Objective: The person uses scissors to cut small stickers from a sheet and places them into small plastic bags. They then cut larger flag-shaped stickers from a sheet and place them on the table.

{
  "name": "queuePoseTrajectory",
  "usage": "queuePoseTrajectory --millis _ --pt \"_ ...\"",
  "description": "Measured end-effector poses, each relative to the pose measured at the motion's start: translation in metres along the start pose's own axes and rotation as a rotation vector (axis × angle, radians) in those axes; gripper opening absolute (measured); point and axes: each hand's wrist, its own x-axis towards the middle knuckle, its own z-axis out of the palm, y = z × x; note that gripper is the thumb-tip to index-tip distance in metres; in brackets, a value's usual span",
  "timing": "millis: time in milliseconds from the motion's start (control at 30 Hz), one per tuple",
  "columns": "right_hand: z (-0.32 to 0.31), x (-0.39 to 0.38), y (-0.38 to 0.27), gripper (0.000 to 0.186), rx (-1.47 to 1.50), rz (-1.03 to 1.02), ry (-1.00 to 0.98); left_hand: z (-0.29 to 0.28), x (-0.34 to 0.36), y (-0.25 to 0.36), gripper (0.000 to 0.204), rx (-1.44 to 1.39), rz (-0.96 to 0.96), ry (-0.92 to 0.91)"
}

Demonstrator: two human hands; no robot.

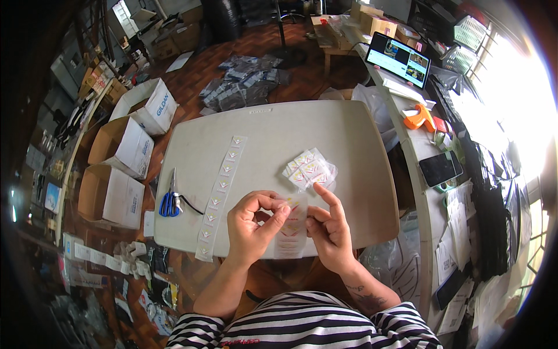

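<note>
Between my hands hangs a translucent strip of printed labels [292,230] with red and yellow marks, its lower end past the table's near edge. My left hand [256,225] is closed, thumb and fingertips pinching the strip's upper left side. My right hand [331,231] grips its right edge between thumb and a finger, with another finger stretched upward. Just beyond my right hand lies a loose pile of cut label pieces [311,168] with similar red and yellow prints. To the left, a long strip of pale labels [221,189] stretches flat down the table.
Blue-handled scissors [170,203] lie at the left of the grey table [343,125]. Open cardboard boxes [119,145] line the floor at left. On the right bench are a tablet [398,61], an orange tool [419,118] and a phone [440,168]. Bagged goods [244,81] lie on the floor beyond.
</note>
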Motion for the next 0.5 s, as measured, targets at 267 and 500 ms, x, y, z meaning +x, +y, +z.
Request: queuePoseTrajectory --millis 267,500 --pt "0.001 0.001 0.008 0.055 -0.026 -0.058 0.044 0.001 0.004 -0.006 0.009 -0.058 0.02 0.011" --pt "0.002 0.002 0.012 0.054 -0.085 -0.123 0.01 -0.005 0.003 -0.008 0.016 -0.031 -0.052 -0.046"
